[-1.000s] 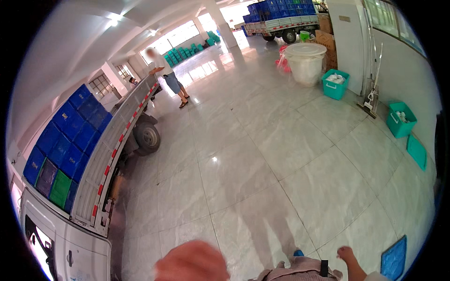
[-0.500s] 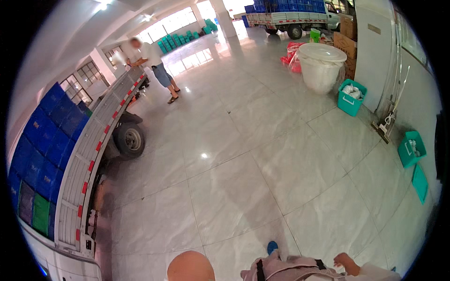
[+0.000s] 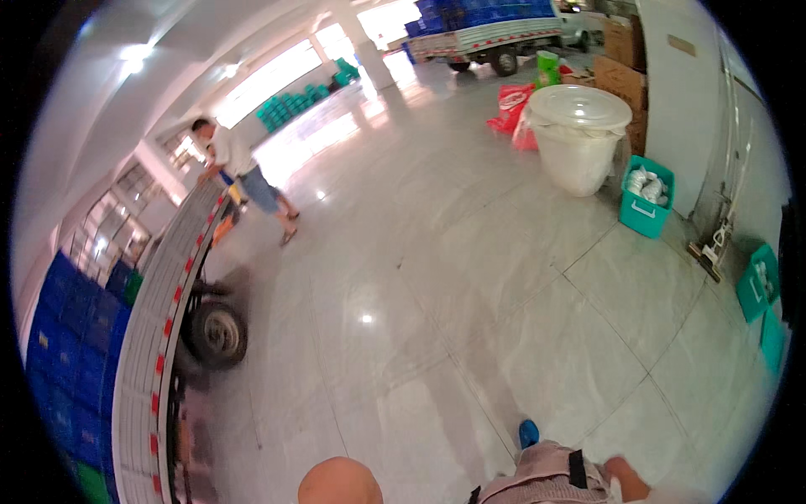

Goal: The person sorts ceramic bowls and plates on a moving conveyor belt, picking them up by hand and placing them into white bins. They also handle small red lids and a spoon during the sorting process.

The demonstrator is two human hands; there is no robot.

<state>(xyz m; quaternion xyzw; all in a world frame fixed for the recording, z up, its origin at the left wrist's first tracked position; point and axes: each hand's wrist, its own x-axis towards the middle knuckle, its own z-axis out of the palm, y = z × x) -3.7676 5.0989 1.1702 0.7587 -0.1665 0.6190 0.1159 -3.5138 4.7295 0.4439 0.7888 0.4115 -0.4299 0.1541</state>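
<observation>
My right hand (image 3: pixel 628 480) hangs at the lower right, beside my greyish-pink trousers (image 3: pixel 537 475) with dark straps. It is motion-smeared and cut by the lower edge, so I cannot make out its fingers or anything in them. My left hand is out of view. Below the trousers a blue shoe (image 3: pixel 527 433) steps on the pale tiled floor (image 3: pixel 403 336). No object is seen touching my right hand.
A flatbed truck side (image 3: pixel 159 353) with blue crates (image 3: pixel 75 336) runs along the left. A person (image 3: pixel 243 172) leans at its far end. At right stand a lidded white tub (image 3: pixel 578 139), teal bins (image 3: pixel 646 197), a mop (image 3: pixel 714 248) and cardboard boxes (image 3: pixel 621 71). Another loaded truck (image 3: pixel 495 42) is behind.
My view has shifted and tilted. The tub and bins sit lower and farther right, and the truck side stands steeper. The person bends over the truck side. My right hand has blurred.
</observation>
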